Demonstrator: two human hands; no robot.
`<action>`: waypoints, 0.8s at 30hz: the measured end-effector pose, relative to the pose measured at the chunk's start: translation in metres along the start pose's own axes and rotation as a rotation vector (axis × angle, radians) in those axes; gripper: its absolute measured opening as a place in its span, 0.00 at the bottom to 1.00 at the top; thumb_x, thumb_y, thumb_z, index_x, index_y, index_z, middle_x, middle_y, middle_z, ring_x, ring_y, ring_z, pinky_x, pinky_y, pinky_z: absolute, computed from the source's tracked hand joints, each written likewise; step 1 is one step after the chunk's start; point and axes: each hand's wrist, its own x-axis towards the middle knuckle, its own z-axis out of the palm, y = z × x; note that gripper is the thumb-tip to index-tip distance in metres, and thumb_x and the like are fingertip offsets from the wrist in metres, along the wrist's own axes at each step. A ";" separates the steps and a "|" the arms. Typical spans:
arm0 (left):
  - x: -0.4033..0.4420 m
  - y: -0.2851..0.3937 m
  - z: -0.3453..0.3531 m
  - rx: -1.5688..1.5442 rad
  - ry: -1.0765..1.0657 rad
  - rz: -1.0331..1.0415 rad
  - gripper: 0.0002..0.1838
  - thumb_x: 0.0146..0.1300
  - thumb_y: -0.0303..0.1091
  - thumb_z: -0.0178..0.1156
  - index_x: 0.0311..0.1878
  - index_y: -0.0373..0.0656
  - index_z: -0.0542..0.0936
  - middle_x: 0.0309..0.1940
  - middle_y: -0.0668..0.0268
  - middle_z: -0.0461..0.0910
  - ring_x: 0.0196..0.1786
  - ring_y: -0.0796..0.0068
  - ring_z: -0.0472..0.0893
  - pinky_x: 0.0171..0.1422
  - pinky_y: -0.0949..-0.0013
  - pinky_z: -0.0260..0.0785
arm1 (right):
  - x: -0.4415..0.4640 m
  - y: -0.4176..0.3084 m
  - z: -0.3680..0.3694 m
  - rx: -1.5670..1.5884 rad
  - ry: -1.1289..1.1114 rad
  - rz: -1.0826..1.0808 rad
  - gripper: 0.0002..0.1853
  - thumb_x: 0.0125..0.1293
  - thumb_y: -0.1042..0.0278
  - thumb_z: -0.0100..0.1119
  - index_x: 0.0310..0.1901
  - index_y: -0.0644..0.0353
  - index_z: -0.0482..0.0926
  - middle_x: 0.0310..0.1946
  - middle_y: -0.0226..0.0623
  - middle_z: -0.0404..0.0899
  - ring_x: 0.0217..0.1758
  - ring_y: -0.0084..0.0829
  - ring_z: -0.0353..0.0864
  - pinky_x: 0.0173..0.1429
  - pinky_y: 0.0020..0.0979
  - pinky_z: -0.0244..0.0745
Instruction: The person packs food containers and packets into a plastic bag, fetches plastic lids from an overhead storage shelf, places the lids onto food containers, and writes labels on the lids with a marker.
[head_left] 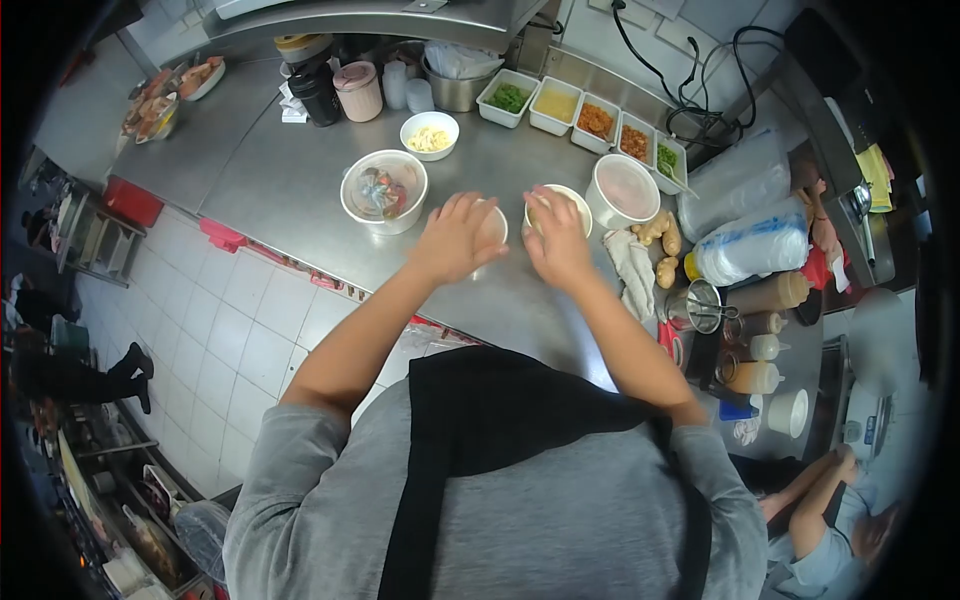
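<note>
Over the left side of a white bowl [492, 232] lies my left hand [452, 242], its fingers stretched out and slightly blurred. The hand covers much of that bowl, so what is inside cannot be made out. My right hand [556, 245] grips the left rim of another white bowl [578, 203], whose contents are mostly hidden by the fingers. A larger white tub [384, 222] with a clear plastic bag and reddish pieces stands left of my left hand. Beyond it sits a small white bowl of pale yellow pieces [430, 138]. A lidded white tub [626, 190] is just right of my right hand.
Along the back of the steel counter [270, 180] are several trays of chopped ingredients [596, 122]. Ginger [662, 236], a cloth [630, 272], a metal cup [692, 306] and sauce bottles [752, 378] line the right side. A co-worker [830, 515] is at lower right.
</note>
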 end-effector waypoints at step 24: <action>-0.015 0.021 -0.034 0.048 -0.031 -0.007 0.63 0.36 0.61 0.73 0.74 0.49 0.51 0.69 0.51 0.56 0.74 0.48 0.53 0.71 0.41 0.48 | -0.043 -0.048 0.024 1.170 -0.289 0.973 0.46 0.68 0.37 0.44 0.74 0.55 0.34 0.76 0.41 0.31 0.79 0.43 0.29 0.76 0.44 0.45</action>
